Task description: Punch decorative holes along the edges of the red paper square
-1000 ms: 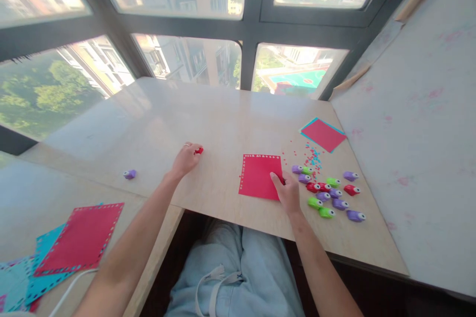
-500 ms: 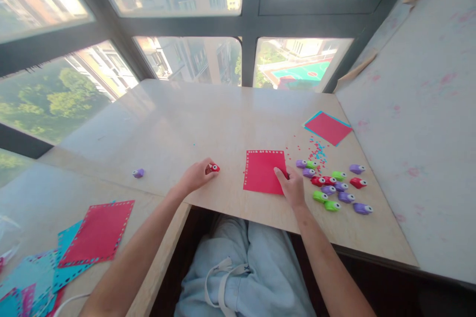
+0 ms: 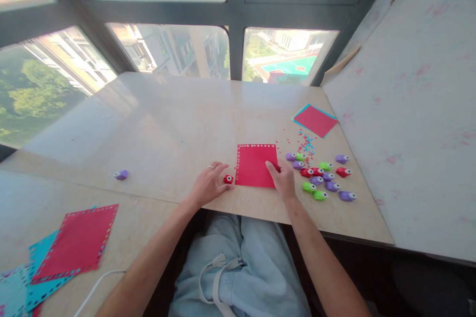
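Nearer the red paper (image 3: 256, 165) now, her left hand (image 3: 208, 185) pinched the red punch (image 3: 228, 179) at its fingers; right hand (image 3: 284, 182) lay flat, open. Paper might skew if nudged.

On the table (image 3: 178, 124), the punch (image 3: 228, 179) lies just left of the paper square (image 3: 256, 165) — punch cluster (image 3: 322, 178) to its right.

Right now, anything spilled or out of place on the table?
Yes. Red and blue paper bits lie scattered beyond the cluster of punches. One purple punch sits alone far left, away from the rest.
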Tool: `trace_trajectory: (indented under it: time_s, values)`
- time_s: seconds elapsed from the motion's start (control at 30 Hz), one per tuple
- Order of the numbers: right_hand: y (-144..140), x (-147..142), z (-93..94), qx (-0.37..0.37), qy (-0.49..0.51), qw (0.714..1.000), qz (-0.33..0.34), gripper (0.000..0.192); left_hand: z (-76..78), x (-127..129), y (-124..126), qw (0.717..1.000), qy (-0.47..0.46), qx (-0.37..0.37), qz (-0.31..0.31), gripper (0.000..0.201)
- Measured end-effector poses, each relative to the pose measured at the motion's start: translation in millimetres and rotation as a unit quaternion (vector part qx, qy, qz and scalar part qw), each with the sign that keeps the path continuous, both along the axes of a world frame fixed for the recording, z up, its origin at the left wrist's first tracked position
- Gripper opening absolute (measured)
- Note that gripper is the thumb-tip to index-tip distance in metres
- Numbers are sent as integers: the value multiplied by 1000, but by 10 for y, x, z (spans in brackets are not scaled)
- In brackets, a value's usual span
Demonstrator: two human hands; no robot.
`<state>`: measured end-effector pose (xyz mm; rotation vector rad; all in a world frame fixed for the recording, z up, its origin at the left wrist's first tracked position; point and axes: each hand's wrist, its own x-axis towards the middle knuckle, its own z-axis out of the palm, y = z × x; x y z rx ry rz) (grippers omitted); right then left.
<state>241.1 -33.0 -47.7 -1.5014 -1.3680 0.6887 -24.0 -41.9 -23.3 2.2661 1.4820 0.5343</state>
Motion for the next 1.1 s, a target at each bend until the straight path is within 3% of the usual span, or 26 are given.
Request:
trace_trajectory:
  time_s: [0.2,0.53,1.1]
  values:
    - [-5,-7,7,-10,15,1000,-6,32,-121,-49,44,994,-60,-8,-88,28]
    - [16,19,-7,-5,17,999,-32,33,-209,40,-26,977,-207,-45,13,15]
    - [71,-19,-3,-11,0,999,-46,35,-150,95,-11,968,-229,-95,50,16]
